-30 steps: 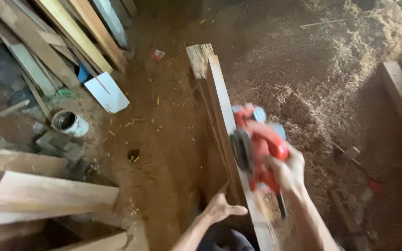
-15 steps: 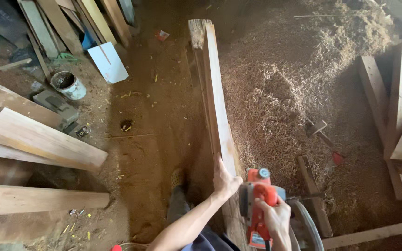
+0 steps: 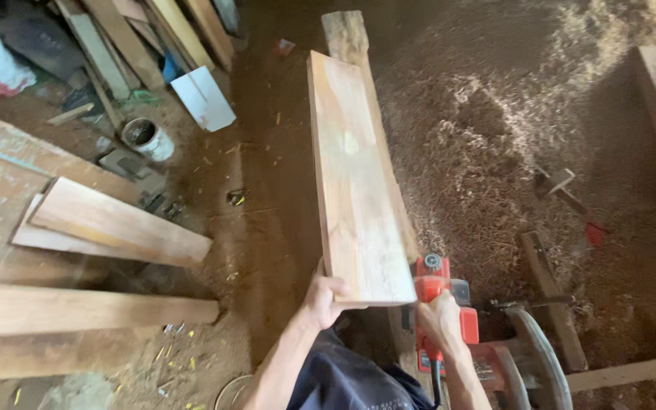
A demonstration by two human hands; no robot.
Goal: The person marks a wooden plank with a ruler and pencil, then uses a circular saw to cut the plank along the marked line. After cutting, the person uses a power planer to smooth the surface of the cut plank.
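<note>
Woodworking shop, sawdust floor, stacked planks, elec planer

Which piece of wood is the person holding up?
Find the big heap of sawdust on the right. Along its left edge lies a long pale board, with the left hand gripping its near corner. Unlike the planks lying further left, its face is smooth and clean.

A brown dirt floor strewn with pale wood shavings to the right. Rough timber planks lie near left, more long boards lean far left, beside what looks like a small round tin can.
</note>
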